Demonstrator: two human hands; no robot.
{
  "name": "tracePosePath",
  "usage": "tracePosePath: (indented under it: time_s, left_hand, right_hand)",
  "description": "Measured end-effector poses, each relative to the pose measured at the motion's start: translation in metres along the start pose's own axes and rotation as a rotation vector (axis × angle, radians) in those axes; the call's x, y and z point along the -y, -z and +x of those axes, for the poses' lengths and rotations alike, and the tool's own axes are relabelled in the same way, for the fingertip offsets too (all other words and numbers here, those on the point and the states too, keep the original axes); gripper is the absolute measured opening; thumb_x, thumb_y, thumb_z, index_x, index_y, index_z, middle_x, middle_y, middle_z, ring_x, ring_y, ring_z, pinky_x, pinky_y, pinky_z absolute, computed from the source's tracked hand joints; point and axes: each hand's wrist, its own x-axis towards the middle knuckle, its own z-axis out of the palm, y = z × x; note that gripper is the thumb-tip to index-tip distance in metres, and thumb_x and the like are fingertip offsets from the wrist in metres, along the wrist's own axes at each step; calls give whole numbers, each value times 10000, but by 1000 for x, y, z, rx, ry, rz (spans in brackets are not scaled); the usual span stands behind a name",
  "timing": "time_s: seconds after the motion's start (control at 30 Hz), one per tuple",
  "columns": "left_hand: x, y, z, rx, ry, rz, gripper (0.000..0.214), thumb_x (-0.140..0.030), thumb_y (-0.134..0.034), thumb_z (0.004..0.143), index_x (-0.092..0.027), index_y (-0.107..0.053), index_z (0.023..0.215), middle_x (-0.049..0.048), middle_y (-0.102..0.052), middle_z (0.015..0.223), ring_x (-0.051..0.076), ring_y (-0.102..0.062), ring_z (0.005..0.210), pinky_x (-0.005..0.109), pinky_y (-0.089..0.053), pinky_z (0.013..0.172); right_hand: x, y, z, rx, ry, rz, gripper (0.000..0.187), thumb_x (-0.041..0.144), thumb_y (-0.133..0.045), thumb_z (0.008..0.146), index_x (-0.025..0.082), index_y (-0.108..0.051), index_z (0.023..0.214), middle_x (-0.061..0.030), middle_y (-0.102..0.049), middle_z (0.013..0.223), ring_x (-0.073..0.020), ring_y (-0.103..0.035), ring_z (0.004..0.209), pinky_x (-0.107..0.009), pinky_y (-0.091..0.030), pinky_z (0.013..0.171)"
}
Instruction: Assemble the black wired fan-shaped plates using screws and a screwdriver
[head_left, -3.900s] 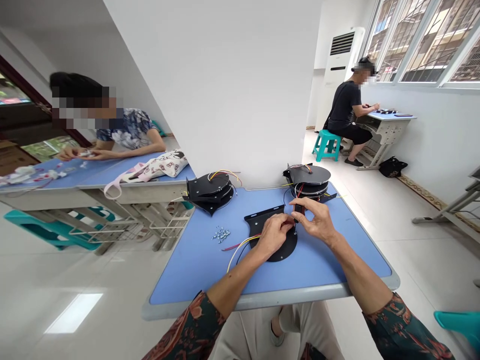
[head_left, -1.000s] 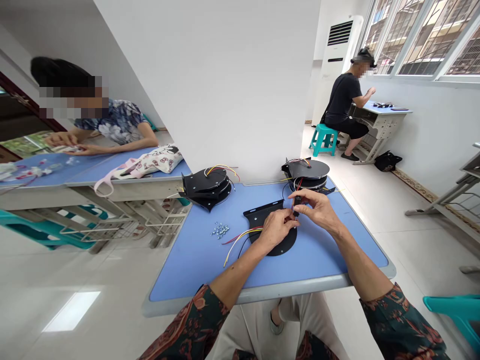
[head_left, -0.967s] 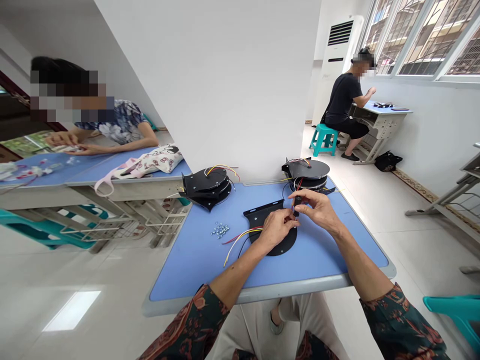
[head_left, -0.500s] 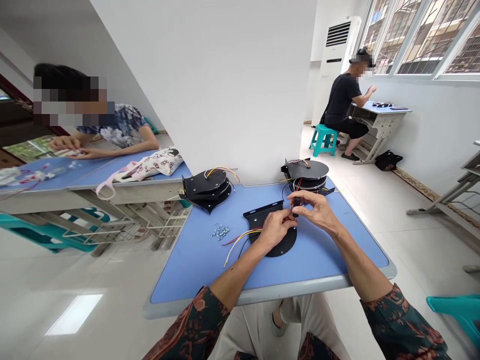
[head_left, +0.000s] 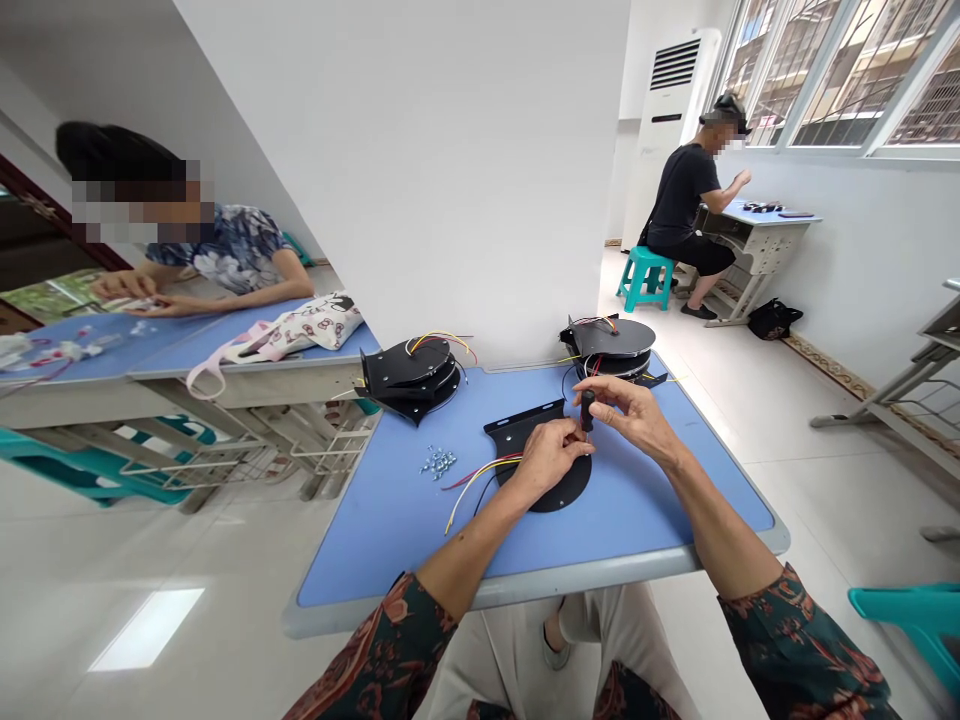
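Observation:
A black metal plate (head_left: 517, 435) with a bent flange lies on the blue desk (head_left: 390, 520) before me. Red, yellow and black wires (head_left: 472, 480) trail from under my left hand (head_left: 551, 455), whose fingers are pinched on the wire ends over the plate. My right hand (head_left: 626, 415) is closed on a small black connector (head_left: 587, 408) held upright just above the left fingertips. The two hands almost touch. What joins wire and connector is hidden by the fingers.
A small heap of silver screws (head_left: 439, 463) lies left of the plate. Two stacks of black discs with wires stand at the desk's far edge (head_left: 412, 375) (head_left: 611, 345). A person works at the left desk (head_left: 187, 250); another sits by the window (head_left: 690, 215).
My hands stay together over the plate; the right hand has turned the connector more upright. The view has shifted slightly. The seated person at the window has raised a hand.

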Motion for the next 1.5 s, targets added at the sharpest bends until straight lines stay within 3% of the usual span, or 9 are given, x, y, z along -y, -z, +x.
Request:
tracePosePath:
  time_s: [0.17,0.33,0.47,0.7,0.9,1.0,1.1,1.2,1.5]
  left_hand:
    - [-1,0,0,-20,22,7,111,-219,-725,825,-177,-683,732,-2,-718,754,164,-639,723,262,-461,714]
    - [-1,3,-1,15,-47,-57,115,-181,-635,873,-192,-712,788,-5,-759,884,163,-672,844,254,-476,824]
    - [0,3,0,6,-33,-21,141,-178,-654,858,-186,-681,720,-9,-749,830,162,-667,813,255,-467,796]
    - [-1,0,-1,-29,17,3,129,-222,-719,831,-175,-681,717,-5,-726,774,154,-633,728,260,-456,729]
    - [2,2,0,24,-68,41,82,-181,-664,849,-198,-703,779,-3,-744,867,167,-664,855,265,-474,827]
    - [3,2,0,20,-68,52,107,-157,-666,849,-185,-679,747,2,-737,848,166,-659,842,265,-463,799]
    - [3,1,0,-2,-25,34,131,-182,-716,835,-173,-655,719,-2,-714,790,154,-630,750,264,-445,731]
    - [4,0,0,-12,-17,15,162,-188,-753,823,-170,-638,709,-13,-681,749,147,-603,711,266,-437,709]
    - [9,4,-2,87,-156,206,142,-95,-702,855,-186,-623,780,16,-646,931,169,-621,882,283,-484,810]
  right_hand:
    - [-1,-1,2,-47,-2,-100,361,519,-767,836,191,-771,988,-42,-703,817,-187,-630,765,-349,-507,757]
    - [-3,2,1,-37,19,19,341,468,-715,900,193,-736,1100,-54,-725,870,-189,-663,801,-358,-529,805]
    - [-2,0,0,-10,37,9,366,458,-673,935,196,-696,1189,-60,-733,916,-191,-676,835,-358,-529,827]
    - [-4,-2,2,-88,36,-209,363,505,-726,877,190,-753,1054,-46,-706,835,-187,-637,773,-337,-519,753]
    - [-3,2,0,-16,70,-68,371,481,-630,957,202,-708,1189,-48,-717,887,-188,-654,813,-345,-532,804]
    - [-2,0,0,17,66,-54,390,481,-612,968,207,-691,1233,-63,-727,951,-194,-661,851,-347,-532,811]
    - [-2,-2,0,-14,62,-107,391,482,-657,936,203,-714,1204,-65,-727,973,-192,-655,852,-334,-524,793]
    - [-5,-3,1,-86,32,-192,348,471,-734,876,196,-763,1087,-40,-697,848,-181,-632,777,-321,-513,748]
    - [-6,0,0,-120,6,-94,358,482,-717,883,201,-752,1103,-45,-708,870,-191,-653,780,-353,-544,779]
